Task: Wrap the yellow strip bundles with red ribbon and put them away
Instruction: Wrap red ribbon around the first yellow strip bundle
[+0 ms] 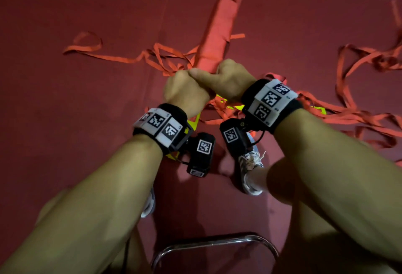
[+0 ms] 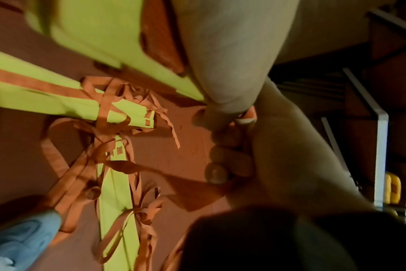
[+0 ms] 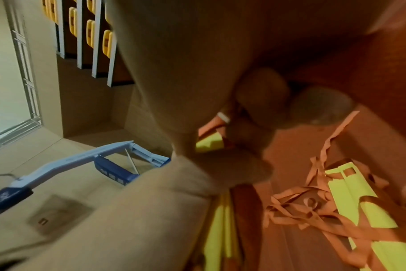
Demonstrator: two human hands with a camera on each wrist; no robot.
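Dark red floor covering (image 1: 87, 1) fills the head view. Above it, two hands meet at the near end of one long wrapped bundle (image 1: 219, 34), which is covered in red ribbon and runs straight away from the person.

The left hand (image 1: 185, 91) is curled round that end from the left. The right hand (image 1: 230, 80) grips it from the right, with its thumb laid across the left knuckles, so the two fists touch. In the right wrist view a short yellow tip (image 3: 209, 143) of the bundle pokes out between the palms.

Each wrist wears one black wristband (image 1: 162, 124) with white coded squares, two bands in all.

Below the fists, the left wrist view shows two more yellow strip bundles (image 2: 30, 91) lying on the floor. Each is crossed by ribbon, and their ends nearly meet.

Loose red ribbon (image 1: 121, 58) trails in tangles on both sides of the held bundle. Nearer the person are two shoes (image 1: 250, 171) and one bent metal tube (image 1: 217, 241).
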